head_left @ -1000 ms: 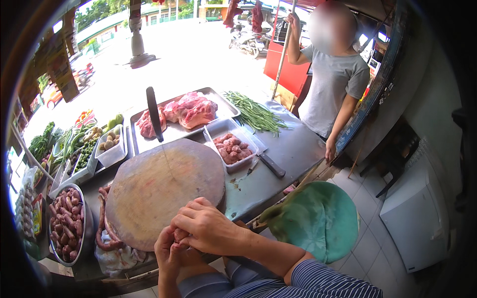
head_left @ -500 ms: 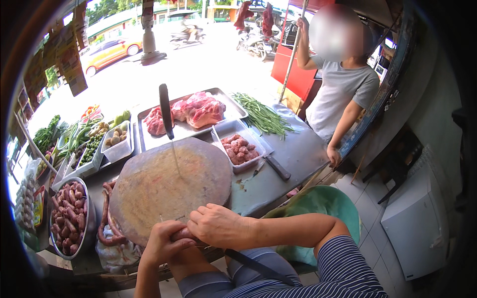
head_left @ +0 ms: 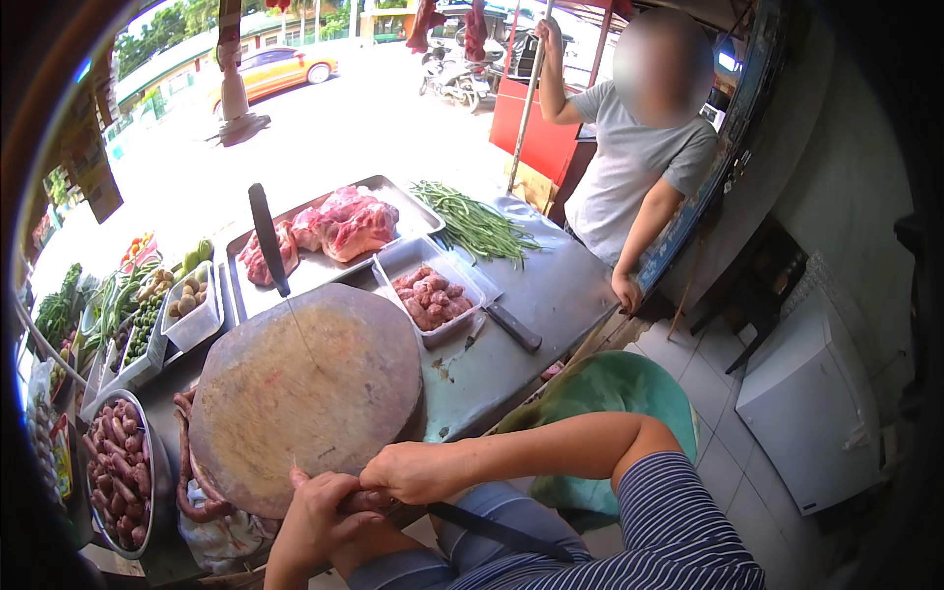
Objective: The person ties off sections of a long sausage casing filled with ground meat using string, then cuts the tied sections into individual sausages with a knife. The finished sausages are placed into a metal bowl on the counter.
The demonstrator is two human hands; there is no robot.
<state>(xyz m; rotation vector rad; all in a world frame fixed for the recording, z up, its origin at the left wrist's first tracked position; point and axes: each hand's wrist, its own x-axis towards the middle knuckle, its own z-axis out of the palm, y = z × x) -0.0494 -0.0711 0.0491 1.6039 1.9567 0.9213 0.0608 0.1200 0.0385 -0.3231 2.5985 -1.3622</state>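
Observation:
Just in front of the round wooden chopping block (head_left: 305, 393), my two hands meet close together. My left hand (head_left: 324, 511) is closed around what looks like a sausage (head_left: 368, 501), mostly hidden by the fingers. Pinched shut against its end is my right hand (head_left: 408, 472); what its fingertips grip is too small to make out. A knife (head_left: 267, 236) stands upright with its tip in the block. Linked sausage (head_left: 185, 482) curls along the block's left side, over a whitish plastic bag (head_left: 221, 541). Left of that, a metal basin (head_left: 149, 492) holds many short sausages (head_left: 120, 462).
Behind the block are a metal tray (head_left: 231, 285) of raw meat, a plastic tub (head_left: 430, 339) of meat pieces, long beans (head_left: 477, 221) and a second knife (head_left: 513, 327). Vegetable trays (head_left: 192, 329) stand left. A person (head_left: 639, 147) leans at the counter's right, near a green tub (head_left: 629, 393).
The view has swung right, so the counter appears farther left. My hands stay together at the sausage; my right hand's fingers have drawn into a tighter pinch.

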